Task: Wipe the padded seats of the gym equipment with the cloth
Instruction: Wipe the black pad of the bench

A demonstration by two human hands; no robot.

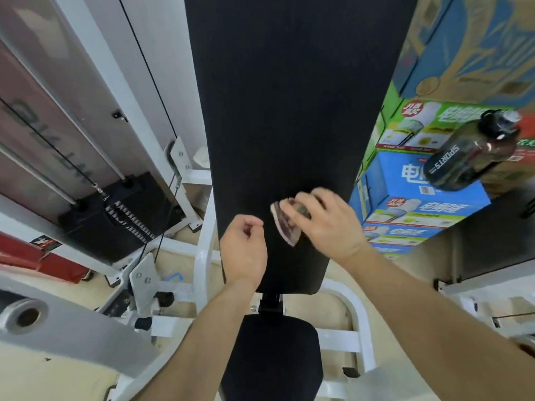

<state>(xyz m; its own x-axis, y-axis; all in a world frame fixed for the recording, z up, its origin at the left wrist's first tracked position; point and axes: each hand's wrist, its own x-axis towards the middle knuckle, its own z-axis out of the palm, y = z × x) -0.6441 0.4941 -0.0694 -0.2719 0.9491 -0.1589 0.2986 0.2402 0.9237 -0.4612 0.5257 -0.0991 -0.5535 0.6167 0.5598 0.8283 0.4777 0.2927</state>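
A long black padded back pad (292, 111) runs up the middle of the view, with a smaller black seat pad (275, 357) below it. My right hand (327, 224) presses a small folded cloth (285, 224) against the lower part of the back pad; its fingers lie over the cloth and look blurred. The cloth sticks out to the left of the fingers. My left hand (244, 250) hovers by the pad's lower left edge with fingers loosely curled, holding nothing.
The white machine frame (202, 250) flanks the pads. A black weight stack (121, 215) with cable stands at left. Stacked printed boxes (419, 215) and a dark sports bottle (469, 151) sit at right. A grey padded roller (58, 325) lies at lower left.
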